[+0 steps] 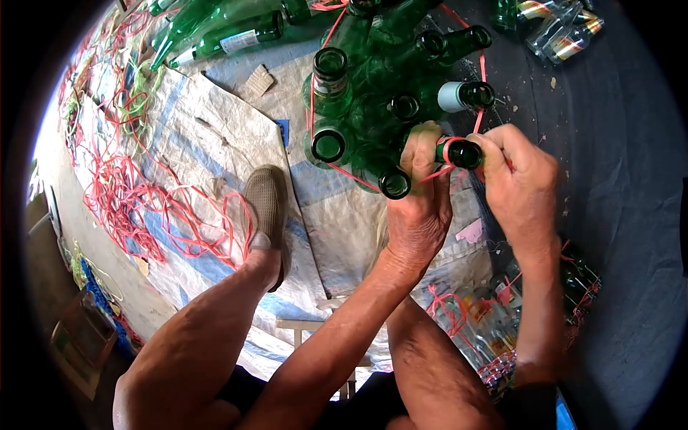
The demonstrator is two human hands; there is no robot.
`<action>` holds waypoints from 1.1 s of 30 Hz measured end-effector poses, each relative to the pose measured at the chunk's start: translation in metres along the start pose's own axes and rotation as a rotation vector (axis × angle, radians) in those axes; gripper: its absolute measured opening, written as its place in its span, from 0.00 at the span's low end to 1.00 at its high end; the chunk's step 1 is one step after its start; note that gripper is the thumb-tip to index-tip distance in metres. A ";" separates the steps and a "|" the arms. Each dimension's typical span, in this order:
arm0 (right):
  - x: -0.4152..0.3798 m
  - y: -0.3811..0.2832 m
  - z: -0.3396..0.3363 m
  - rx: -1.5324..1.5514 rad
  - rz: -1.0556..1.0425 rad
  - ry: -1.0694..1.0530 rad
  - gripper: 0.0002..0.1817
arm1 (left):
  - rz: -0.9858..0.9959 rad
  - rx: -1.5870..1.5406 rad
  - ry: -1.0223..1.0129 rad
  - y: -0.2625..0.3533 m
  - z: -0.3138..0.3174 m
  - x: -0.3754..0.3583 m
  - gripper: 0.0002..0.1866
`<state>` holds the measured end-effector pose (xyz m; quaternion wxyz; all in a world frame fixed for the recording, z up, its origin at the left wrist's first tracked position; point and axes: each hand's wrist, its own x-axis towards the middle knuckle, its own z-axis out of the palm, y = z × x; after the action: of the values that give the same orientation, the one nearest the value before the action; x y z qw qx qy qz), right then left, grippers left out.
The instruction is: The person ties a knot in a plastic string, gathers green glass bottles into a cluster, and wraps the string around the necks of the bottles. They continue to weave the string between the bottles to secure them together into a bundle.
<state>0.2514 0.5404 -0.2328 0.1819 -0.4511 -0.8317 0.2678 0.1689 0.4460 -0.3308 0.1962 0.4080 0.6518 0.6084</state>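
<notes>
A cluster of green glass bottles (373, 86) stands upright in front of me, with red plastic twine (483, 68) running around the necks at its outer edge. My left hand (419, 204) is closed around the neck of a near bottle (467, 153); the twine loops over that neck and crosses by the fingers. On the other side of the same neck, my right hand (522, 172) pinches the red twine between thumb and bent fingers. Part of the twine is hidden in the right hand. Another bottle mouth (394, 183) is just left of my left hand.
Tangled red twine (132, 215) lies on the woven sheet (236, 136) at left, near my shoe (266, 204). Green bottles (236, 41) lie at the upper left. Clear bottles (566, 36) lie at the upper right. Tied clear bottles (491, 326) are beside my right leg.
</notes>
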 end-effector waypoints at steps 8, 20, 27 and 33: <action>-0.046 -0.008 0.037 0.232 0.261 0.194 0.09 | -0.022 0.013 0.023 0.004 0.003 0.001 0.24; -0.078 -0.003 0.057 0.356 0.321 0.260 0.13 | -0.111 -0.017 -0.039 0.007 0.000 -0.007 0.30; -0.094 -0.003 0.061 0.288 0.285 0.256 0.09 | -0.112 0.025 -0.119 0.015 -0.013 -0.021 0.31; -0.114 -0.004 0.059 0.304 0.376 0.209 0.09 | -0.252 -0.057 -0.173 0.028 -0.029 -0.042 0.21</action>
<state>0.2771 0.4253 -0.2835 0.2795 -0.5902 -0.6603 0.3709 0.1796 0.3932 -0.3083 0.3379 0.3679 0.6612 0.5598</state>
